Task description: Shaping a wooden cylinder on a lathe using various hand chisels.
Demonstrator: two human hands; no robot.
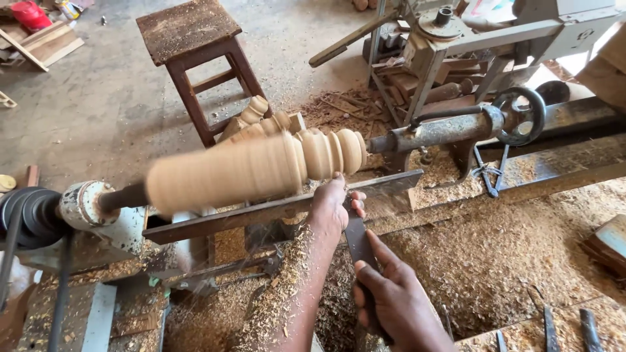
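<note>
Two bare hands work a flat chisel against a spinning wood spindle on a lathe. All places given rel. to the spindle.

The lathe bed runs below and to the right of the spindle, buried in sawdust; it carries everything else in line. A wooden stool stands well behind the spindle, w/ finished turned legs leaning at its foot, just behind the spindle.

The spindle itself lies horizontal, blurred by rotation, plain at its left end, beaded at its right. It's gripped betw. two ends so it can turn: the headstock w/ black pulley at its left end, the tailstock w/ handwheel pressing in at its right end.

The tool rest, a long bar, sits just in front of and below the spindle, giving the blade a steady ledge.

Left hand sits on the rest below the spindle's beaded end, fingers curled together over the chisel, pinning it down near the cut. Right hand is nearer the camera, below the spindle, fingers wrapped shut round the chisel's lower shaft for steering. Blade tip is hidden under the left hand; contact w/ wood can't be confirmed.

Spare tools lie in sawdust far right and below.
</note>
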